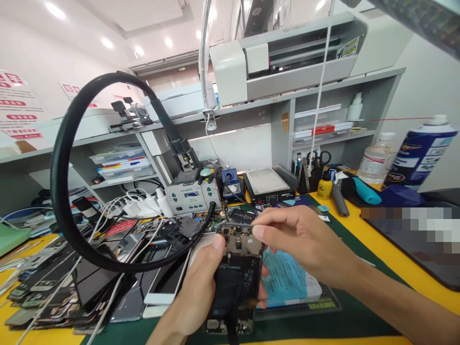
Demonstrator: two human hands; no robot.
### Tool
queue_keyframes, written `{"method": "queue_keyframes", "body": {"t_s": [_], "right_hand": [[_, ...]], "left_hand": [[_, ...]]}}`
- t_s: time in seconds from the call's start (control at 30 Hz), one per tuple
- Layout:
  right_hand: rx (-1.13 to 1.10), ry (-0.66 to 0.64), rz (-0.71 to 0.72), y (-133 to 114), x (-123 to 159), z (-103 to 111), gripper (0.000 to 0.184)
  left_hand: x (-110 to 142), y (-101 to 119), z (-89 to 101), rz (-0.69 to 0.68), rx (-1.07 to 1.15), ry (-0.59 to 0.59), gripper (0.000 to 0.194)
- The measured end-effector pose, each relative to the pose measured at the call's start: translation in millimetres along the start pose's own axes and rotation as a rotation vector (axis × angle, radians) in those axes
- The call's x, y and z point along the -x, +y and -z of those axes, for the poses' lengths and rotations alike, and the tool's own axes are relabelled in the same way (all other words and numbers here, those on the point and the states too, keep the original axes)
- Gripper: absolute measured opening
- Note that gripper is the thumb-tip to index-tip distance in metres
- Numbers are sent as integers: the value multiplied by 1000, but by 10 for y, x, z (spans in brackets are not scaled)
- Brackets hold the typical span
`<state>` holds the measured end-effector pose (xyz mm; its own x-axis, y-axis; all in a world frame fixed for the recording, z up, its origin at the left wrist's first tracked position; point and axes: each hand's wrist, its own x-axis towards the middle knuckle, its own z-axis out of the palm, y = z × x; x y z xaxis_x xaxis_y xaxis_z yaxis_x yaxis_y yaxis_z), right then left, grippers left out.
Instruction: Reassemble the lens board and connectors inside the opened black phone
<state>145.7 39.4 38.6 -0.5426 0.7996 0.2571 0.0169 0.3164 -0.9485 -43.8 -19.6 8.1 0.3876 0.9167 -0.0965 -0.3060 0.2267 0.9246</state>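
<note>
An opened phone (237, 282) with its back cover off is gripped along its sides by my left hand (196, 282). My left thumb lies by the camera at the phone's upper left, and fingertips show past its right edge. The black battery and the metal-shielded board are exposed. At the phone's top right corner, the thumb and index finger of my right hand (302, 239) are pinched together; whatever is between them is too small or hidden to make out. Under and beside the phone lies a blue-and-white packet (287, 278) on a dark mat.
Stacks of phones and phone parts (46, 287) crowd the left. A thick black hose (57, 191) loops from the rework station (192, 195). A heating plate (268, 182) stands behind my hands. A yellow bottle (324, 186) and a spray can (419, 153) are at the right.
</note>
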Motion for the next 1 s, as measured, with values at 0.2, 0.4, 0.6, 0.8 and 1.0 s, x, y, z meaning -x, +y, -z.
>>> {"method": "queue_keyframes", "body": {"t_s": [0.2,0.4,0.6,0.8,1.0], "right_hand": [[-35,-34,-48,14,-1,7,22],[-106,-63,-142,27,-16,-13,27],[-124,-89,-164,84,-27,-7,30],[-135,-69,-182,97,-35,-37,27],[-151,-78,-177,114,-38,-39,26]], "left_hand": [[-9,-67,25,-76,20,100,63],[34,-33,6,-89,105,88,59],[31,-58,-25,-112,133,119,55],[80,-38,-8,-90,99,103,46],[96,-26,-8,-81,84,106,47]]}}
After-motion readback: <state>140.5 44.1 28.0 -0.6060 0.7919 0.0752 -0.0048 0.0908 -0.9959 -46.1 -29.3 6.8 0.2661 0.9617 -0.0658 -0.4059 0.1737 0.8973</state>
